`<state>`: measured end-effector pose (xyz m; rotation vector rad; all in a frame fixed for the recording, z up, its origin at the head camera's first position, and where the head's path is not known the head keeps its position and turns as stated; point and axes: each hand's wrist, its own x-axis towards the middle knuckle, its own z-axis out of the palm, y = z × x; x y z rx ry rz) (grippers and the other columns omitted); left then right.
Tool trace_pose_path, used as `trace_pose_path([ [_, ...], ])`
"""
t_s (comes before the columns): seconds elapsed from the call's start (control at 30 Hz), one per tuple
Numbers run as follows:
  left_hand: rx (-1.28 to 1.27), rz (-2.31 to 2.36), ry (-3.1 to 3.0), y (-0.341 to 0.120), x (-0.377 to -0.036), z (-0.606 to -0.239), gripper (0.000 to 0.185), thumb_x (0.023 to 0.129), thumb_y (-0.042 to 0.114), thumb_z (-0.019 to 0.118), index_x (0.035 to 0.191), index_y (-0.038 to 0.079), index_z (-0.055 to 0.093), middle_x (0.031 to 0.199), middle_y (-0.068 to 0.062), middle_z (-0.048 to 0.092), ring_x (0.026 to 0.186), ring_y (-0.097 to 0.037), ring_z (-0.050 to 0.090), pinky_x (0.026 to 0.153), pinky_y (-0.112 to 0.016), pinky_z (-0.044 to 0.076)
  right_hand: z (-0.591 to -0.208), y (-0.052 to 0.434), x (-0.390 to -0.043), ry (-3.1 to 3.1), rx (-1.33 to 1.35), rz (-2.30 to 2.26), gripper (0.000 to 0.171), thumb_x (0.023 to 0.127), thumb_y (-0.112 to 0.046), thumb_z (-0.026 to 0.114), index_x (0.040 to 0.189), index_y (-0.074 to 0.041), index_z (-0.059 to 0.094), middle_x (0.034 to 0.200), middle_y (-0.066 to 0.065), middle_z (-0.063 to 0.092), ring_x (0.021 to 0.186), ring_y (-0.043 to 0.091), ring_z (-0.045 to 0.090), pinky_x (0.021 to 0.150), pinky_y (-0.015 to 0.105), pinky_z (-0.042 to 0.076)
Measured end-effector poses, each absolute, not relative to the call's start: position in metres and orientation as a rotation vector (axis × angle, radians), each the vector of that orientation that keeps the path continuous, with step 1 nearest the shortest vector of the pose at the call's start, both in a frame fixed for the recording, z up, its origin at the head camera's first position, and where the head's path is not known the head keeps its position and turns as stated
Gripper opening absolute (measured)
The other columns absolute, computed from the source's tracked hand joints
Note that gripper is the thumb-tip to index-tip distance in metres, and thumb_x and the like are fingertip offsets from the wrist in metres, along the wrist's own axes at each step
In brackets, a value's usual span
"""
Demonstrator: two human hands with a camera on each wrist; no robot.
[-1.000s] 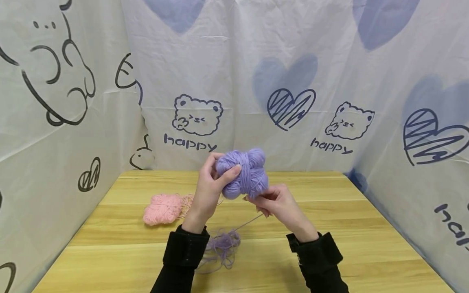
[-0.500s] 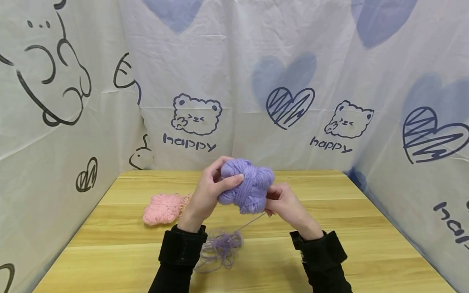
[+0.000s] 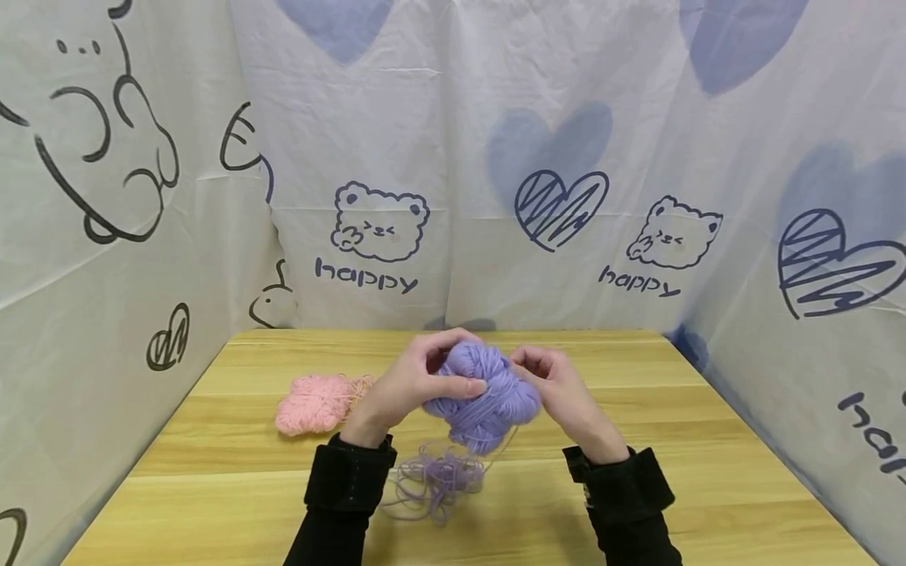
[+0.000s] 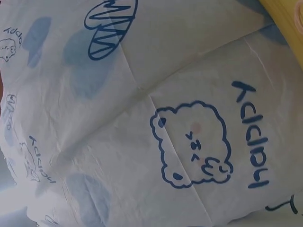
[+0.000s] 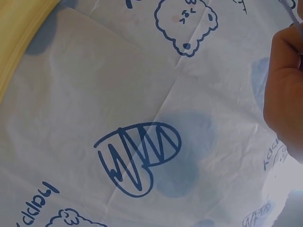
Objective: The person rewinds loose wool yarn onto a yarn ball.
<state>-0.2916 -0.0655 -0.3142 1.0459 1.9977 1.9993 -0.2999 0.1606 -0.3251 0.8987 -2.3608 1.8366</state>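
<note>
One lavender yarn bundle (image 3: pixel 488 401) is held above the middle of the tabletop (image 3: pixel 715 495), between its far and near edges. It looks plump and soft, with four rounded lobes, fine parallel strands, and a diagonal wrap cinching its waist. The person's left hand (image 3: pixel 410 381) grips it, thumb across the front; the right hand (image 3: pixel 566 397), apart from the left, pinches a strand (image 5: pixel 289 11) at its right side. A loose lavender tangle (image 3: pixel 444 477) lies toward the near edge; a pink yarn bundle (image 3: pixel 314 406) rests nearer the left edge.
</note>
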Motion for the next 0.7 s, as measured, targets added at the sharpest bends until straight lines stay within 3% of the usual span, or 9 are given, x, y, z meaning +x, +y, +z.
trace_pose_path([
  [0.23,1.016,1.953,2.101,-0.0685,-0.2938,-0.3168,0.036,0.082,0.016,0.074,0.115,0.012,0.061,0.105,-0.011,0.062,0.093,-0.023,0.061,0.078,-0.038,0.056,-0.3246,0.1601,-0.2962,-2.257,0.784,1.951,0.012,0.096,-0.016,0.059,0.085,-0.012,0.062,0.066,-0.009,0.051,0.052,0.003,0.041,0.044,0.025,0.032],
  [0.43,0.95,1.983,2.209,-0.0677,-0.2963,-0.3182,0.035,0.081,0.015,0.075,0.113,0.013,0.06,0.105,-0.011,0.063,0.093,-0.023,0.062,0.079,-0.037,0.055,-0.3224,0.1599,-0.2936,-2.189,0.753,2.012,0.008,0.095,-0.015,0.06,0.089,-0.01,0.064,0.065,-0.009,0.048,0.051,0.003,0.036,0.045,0.031,0.024],
  [0.7,0.826,2.056,2.428,-0.0638,-0.2993,-0.3189,0.035,0.082,0.02,0.075,0.112,0.017,0.058,0.106,-0.009,0.062,0.093,-0.02,0.062,0.078,-0.038,0.055,-0.3207,0.1594,-0.2937,-2.114,0.81,2.02,0.006,0.096,-0.012,0.058,0.095,-0.007,0.061,0.066,-0.006,0.05,0.05,0.008,0.034,0.044,0.028,0.026],
])
